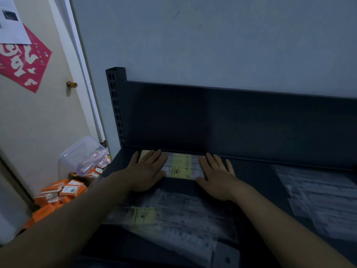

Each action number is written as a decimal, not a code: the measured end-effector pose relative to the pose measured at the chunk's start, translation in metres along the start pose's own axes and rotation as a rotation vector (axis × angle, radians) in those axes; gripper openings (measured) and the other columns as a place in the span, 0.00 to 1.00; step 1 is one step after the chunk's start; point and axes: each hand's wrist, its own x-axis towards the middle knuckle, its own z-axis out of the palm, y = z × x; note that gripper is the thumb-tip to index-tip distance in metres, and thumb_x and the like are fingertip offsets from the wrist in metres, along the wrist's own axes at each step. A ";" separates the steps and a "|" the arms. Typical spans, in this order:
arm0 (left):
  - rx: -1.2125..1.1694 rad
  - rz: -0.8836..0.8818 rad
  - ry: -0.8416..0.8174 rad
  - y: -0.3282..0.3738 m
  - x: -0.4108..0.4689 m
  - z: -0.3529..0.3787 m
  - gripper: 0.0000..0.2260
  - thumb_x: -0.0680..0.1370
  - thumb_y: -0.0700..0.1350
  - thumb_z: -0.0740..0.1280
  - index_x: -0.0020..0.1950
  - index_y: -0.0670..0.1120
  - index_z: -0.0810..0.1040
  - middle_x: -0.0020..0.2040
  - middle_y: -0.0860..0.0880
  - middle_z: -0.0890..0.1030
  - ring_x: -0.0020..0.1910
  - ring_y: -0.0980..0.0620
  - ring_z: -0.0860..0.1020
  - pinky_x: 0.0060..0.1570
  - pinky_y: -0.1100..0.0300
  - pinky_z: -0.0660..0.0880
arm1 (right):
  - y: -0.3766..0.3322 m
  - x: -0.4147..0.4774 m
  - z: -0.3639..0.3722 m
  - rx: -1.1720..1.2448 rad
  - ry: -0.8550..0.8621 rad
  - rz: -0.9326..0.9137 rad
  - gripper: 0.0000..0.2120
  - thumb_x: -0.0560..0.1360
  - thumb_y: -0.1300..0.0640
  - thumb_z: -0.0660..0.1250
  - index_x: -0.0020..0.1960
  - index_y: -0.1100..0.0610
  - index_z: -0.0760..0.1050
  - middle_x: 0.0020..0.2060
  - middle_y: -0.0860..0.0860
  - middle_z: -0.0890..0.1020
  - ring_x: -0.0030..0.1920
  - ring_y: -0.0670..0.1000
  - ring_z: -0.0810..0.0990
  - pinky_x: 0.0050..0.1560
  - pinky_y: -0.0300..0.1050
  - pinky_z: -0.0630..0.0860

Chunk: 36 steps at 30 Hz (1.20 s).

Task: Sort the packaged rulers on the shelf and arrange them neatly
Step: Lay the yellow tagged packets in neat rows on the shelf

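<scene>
A small stack of packaged rulers with a yellow label (pixel 180 166) lies against the back panel of the dark metal shelf (pixel 251 171). My left hand (pixel 146 171) rests flat on the stack's left end, fingers straight. My right hand (pixel 217 176) lies flat on its right end, fingers spread. Nearer to me, loose ruler packages (pixel 173 221) are spread in an untidy pile, one with a yellow label. Another spread of clear ruler packages (pixel 320 198) covers the shelf at the right.
The shelf's back panel (pixel 231 120) and a slotted upright post (pixel 116 105) stand against a grey wall. Left of the shelf, on the floor, are orange boxes (pixel 61 190) and a clear plastic bin (pixel 83 155). A door with a knob (pixel 71 84) is at far left.
</scene>
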 end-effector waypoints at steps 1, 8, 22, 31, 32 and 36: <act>0.004 0.006 -0.005 0.001 -0.003 0.000 0.28 0.82 0.60 0.43 0.78 0.54 0.37 0.78 0.51 0.36 0.77 0.52 0.37 0.74 0.43 0.37 | -0.001 -0.004 0.000 0.004 -0.026 0.005 0.34 0.79 0.37 0.43 0.76 0.50 0.31 0.75 0.50 0.33 0.75 0.51 0.31 0.74 0.56 0.31; 0.064 0.021 0.003 0.010 -0.029 0.003 0.28 0.82 0.59 0.42 0.78 0.52 0.36 0.79 0.50 0.37 0.77 0.51 0.37 0.73 0.41 0.37 | -0.013 -0.032 -0.002 0.087 -0.087 0.026 0.30 0.81 0.42 0.41 0.76 0.50 0.32 0.75 0.51 0.33 0.75 0.50 0.30 0.74 0.54 0.32; -0.283 -0.029 0.386 0.000 -0.072 -0.011 0.23 0.83 0.52 0.52 0.78 0.53 0.54 0.77 0.50 0.59 0.76 0.48 0.56 0.74 0.44 0.54 | -0.028 -0.068 0.004 0.193 0.131 -0.071 0.28 0.82 0.47 0.47 0.78 0.50 0.39 0.77 0.49 0.38 0.76 0.48 0.34 0.74 0.46 0.33; -0.621 -0.100 0.562 0.022 -0.164 0.007 0.14 0.76 0.53 0.66 0.61 0.55 0.76 0.55 0.58 0.78 0.51 0.61 0.74 0.57 0.55 0.74 | -0.057 -0.109 0.001 0.386 0.189 -0.264 0.19 0.73 0.41 0.68 0.61 0.46 0.76 0.57 0.40 0.72 0.58 0.43 0.69 0.62 0.39 0.68; -0.602 -0.098 0.495 0.024 -0.170 0.010 0.15 0.75 0.55 0.67 0.62 0.56 0.75 0.54 0.60 0.76 0.51 0.62 0.73 0.57 0.56 0.73 | -0.057 -0.109 0.002 0.399 0.189 -0.258 0.19 0.72 0.41 0.68 0.61 0.45 0.76 0.56 0.40 0.72 0.57 0.42 0.70 0.61 0.39 0.68; -0.408 -0.073 0.369 0.028 -0.176 0.019 0.19 0.73 0.56 0.69 0.63 0.56 0.74 0.58 0.57 0.74 0.54 0.60 0.71 0.54 0.64 0.70 | -0.055 -0.112 0.007 0.453 0.184 -0.248 0.17 0.73 0.42 0.68 0.60 0.44 0.76 0.55 0.39 0.71 0.56 0.40 0.71 0.58 0.34 0.67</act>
